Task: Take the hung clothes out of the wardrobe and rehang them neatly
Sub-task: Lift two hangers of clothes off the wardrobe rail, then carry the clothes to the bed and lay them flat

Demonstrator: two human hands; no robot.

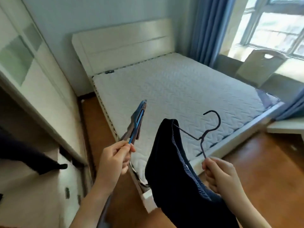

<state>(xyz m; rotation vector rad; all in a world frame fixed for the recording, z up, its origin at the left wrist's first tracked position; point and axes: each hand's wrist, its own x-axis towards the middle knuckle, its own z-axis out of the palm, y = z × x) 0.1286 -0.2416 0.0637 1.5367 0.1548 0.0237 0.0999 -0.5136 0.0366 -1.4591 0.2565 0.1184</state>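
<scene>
Clothes are partly out: a dark piece [24, 150] hangs in the wardrobe [41, 96]. My left hand [115, 158] pinches a blue hanger [139, 117] carrying a brown garment [132, 134]. My right hand [220, 176] has its fingers clamped on a black hanger [202, 139], its navy garment [171, 162] bunched at one end. Rehanging remains, I judge.

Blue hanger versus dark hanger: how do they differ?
The blue hanger is seen edge-on; the dark hanger is thin, faces the camera, hook up. The blue hanger carries a blurred brownish cloth; the dark hanger has a navy garment bunched on one arm. Shared: each is pinched in one hand, blue in the left hand, dark in the right hand.
</scene>
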